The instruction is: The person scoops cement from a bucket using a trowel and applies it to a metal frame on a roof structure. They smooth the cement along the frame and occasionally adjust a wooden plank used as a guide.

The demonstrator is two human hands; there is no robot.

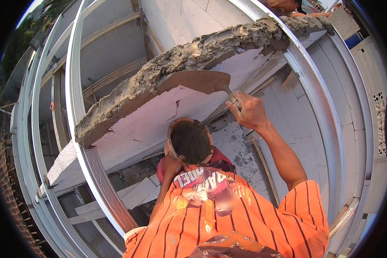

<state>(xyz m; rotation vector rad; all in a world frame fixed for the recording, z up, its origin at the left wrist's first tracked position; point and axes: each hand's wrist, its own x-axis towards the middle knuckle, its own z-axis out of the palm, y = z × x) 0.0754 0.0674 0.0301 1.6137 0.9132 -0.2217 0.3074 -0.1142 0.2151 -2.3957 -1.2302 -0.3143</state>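
My right hand (pixel 250 111) is closed around the handle of a trowel (pixel 202 80). The trowel's broad blade lies against the side of a thick layer of wet grey mortar (pixel 146 81), which runs along the top of a pale block wall (pixel 159 107). Close to my body, my left hand (pixel 175 164) grips the rim of a round bucket (pixel 211 148). Dark grey mortar shows inside the bucket. The left fingers are partly hidden at its rim.
Curved-looking metal channels (pixel 75 86) cross on the left, and another metal channel (pixel 305 73) passes on the right. Below lie wooden planks (pixel 137 193). Another person's arm (pixel 314 14) shows at the top right, near a grey block (pixel 344 23).
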